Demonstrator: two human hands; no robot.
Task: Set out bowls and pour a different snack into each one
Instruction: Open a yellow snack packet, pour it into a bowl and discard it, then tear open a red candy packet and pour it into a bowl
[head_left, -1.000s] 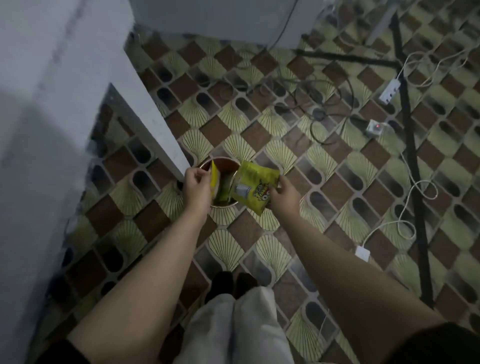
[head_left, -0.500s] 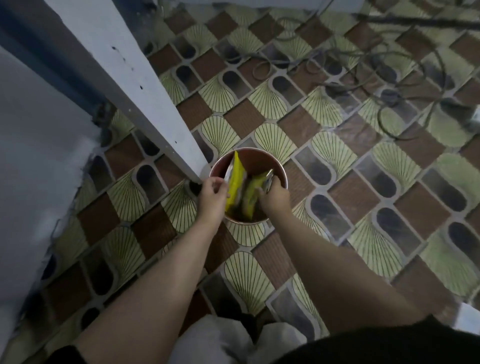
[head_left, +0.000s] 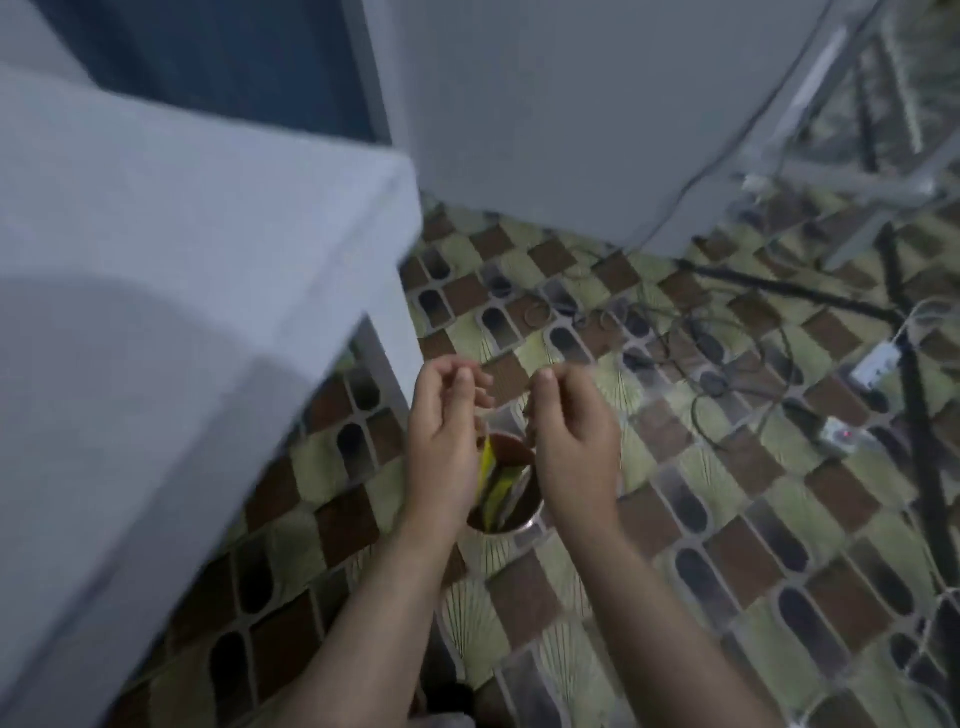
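A small round brown bin (head_left: 519, 512) stands on the patterned floor beside the table leg. Yellow snack wrappers (head_left: 493, 483) stick up inside it. My left hand (head_left: 447, 431) and my right hand (head_left: 569, 431) hover side by side above the bin, fingers loosely curled, with nothing in either. Both hands cover parts of the bin's rim. No bowls are in view.
A white table (head_left: 182, 249) fills the left, its leg (head_left: 384, 364) next to the bin. A white cabinet (head_left: 597, 119) stands behind. Cables, a power strip (head_left: 878, 366) and an adapter (head_left: 844, 434) lie on the floor at right, with a dark stand leg (head_left: 919, 415).
Both hands pushed the yellow wrappers into the bin, let go and rose above it. The view has tilted up, showing the table top and cabinet.
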